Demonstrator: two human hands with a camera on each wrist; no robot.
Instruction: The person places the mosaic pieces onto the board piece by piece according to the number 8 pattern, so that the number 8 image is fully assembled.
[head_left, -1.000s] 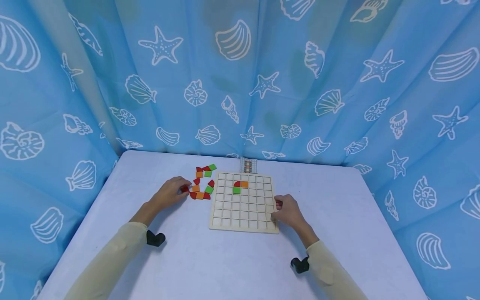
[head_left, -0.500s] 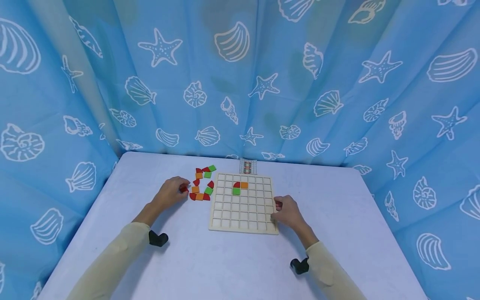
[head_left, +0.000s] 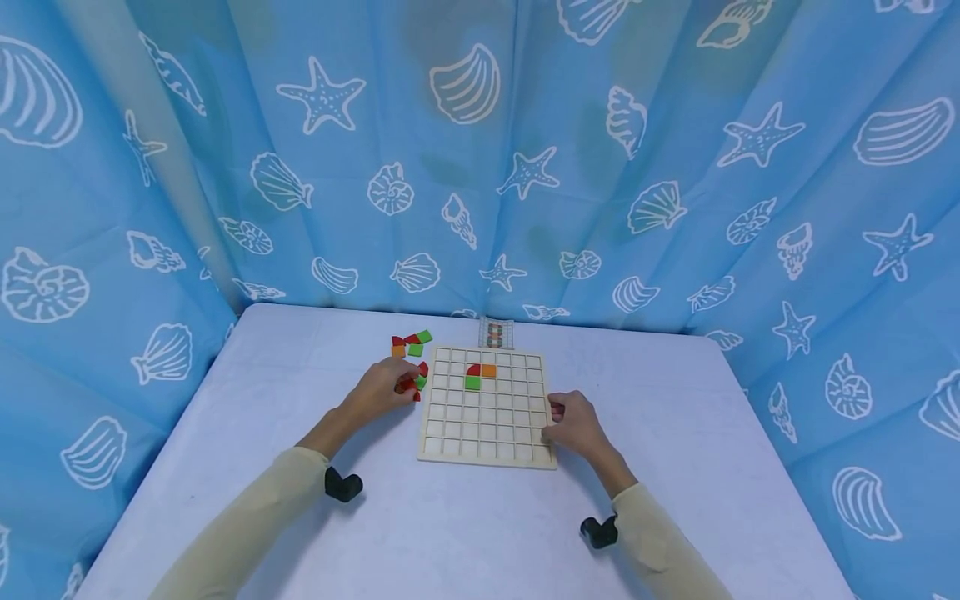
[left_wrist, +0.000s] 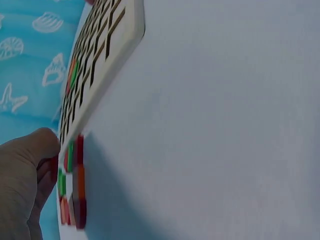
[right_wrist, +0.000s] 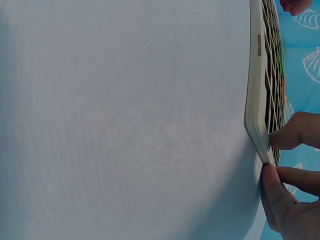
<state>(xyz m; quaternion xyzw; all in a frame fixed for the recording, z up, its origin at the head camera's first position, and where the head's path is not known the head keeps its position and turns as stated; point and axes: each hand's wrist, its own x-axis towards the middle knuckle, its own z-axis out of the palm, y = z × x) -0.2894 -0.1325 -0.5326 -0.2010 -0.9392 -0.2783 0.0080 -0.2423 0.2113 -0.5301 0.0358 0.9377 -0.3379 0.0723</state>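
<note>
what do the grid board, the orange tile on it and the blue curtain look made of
Grid board: probably pale wood or plywood, matte; its cream edge seems layered.
Orange tile: painted wood or plastic, can't tell; flat, evenly colored.
Blue curtain: likely thin fabric, low sheen; it hangs in soft folds.

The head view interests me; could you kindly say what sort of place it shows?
Probably a curtained-off play or filming booth: a blue seashell-print curtain hangs behind and beside a white table, which bears a gridded board holding three coloured tiles.

Loose tiles (head_left: 416, 350) left of board (head_left: 487, 414), card (head_left: 496, 333) behind
</note>
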